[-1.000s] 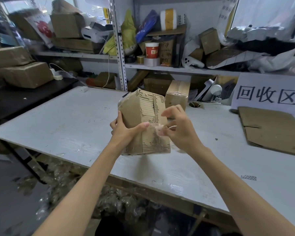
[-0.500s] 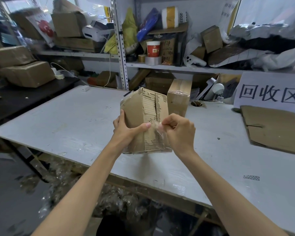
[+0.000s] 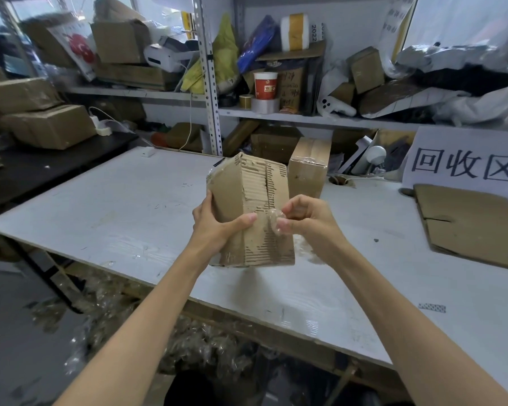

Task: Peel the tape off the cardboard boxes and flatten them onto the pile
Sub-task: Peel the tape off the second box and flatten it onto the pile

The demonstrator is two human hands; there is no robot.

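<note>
From the head camera I see the left hand (image 3: 214, 227) gripping the cardboard box (image 3: 247, 200) from its left side, with the thumb across the front face and the fingers wrapped behind. The box stands upright, slightly tilted, over the white table (image 3: 115, 206) near its front edge. I cannot tell whether its bottom touches. Its front face is torn down to the ribbed layer. The right hand (image 3: 305, 221) pinches a crumpled bit of clear tape (image 3: 274, 222) at the box's right edge, the other fingers curled. A second taped box (image 3: 307, 168) stands just behind. Flattened cardboard (image 3: 467, 224) lies well to the right, below a white sign (image 3: 464, 159).
</note>
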